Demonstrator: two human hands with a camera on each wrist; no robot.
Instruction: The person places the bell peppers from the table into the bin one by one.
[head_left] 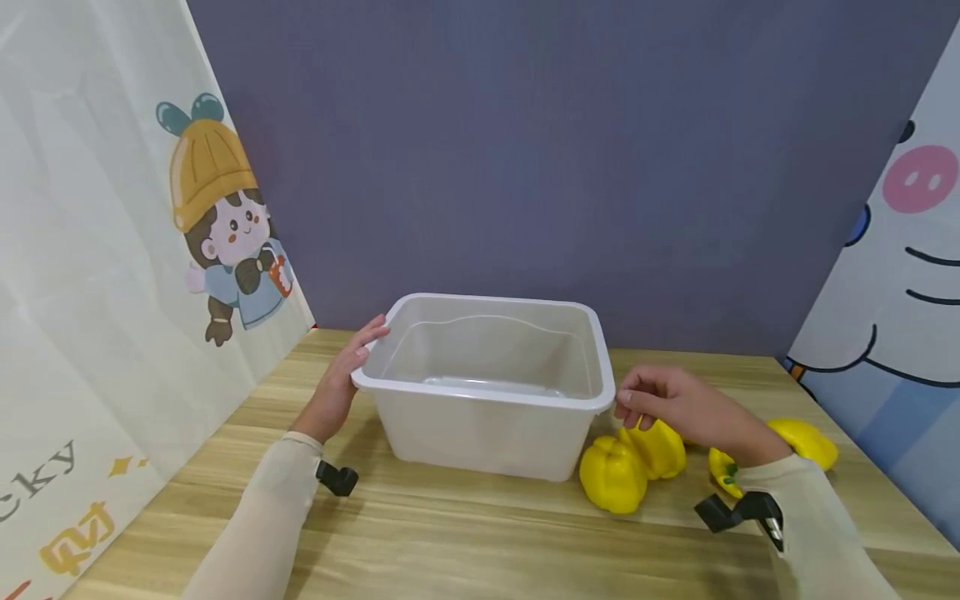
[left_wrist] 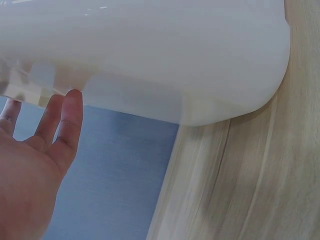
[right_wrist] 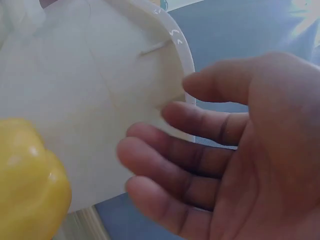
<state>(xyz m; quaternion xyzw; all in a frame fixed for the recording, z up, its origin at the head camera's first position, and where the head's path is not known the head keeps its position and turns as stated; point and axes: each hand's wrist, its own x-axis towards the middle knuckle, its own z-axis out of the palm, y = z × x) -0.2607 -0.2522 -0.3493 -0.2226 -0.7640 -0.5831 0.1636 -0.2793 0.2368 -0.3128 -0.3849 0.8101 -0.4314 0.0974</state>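
A white plastic bin [head_left: 480,433] stands upright on the wooden table, its inside bare in the head view. At its left rim is my left hand [head_left: 337,387], fingers extended along the edge; the left wrist view shows the fingertips [left_wrist: 73,102] right at the bin's wall. My right hand [head_left: 678,408] hovers beside the right front corner, fingers loosely bent around nothing. Below it sit two yellow bell peppers, the front one [head_left: 613,475] upright and the rear one [head_left: 658,450] partly behind the hand. The right wrist view shows a yellow pepper [right_wrist: 27,180] near the bin.
More yellow peppers lie at the right, one [head_left: 806,442] beyond my right wrist and another [head_left: 722,471] partly hidden by it. A grey-blue panel [head_left: 525,167] rises behind the table [head_left: 465,542]. Printed sheets hang at the left [head_left: 82,250] and right [head_left: 900,333].
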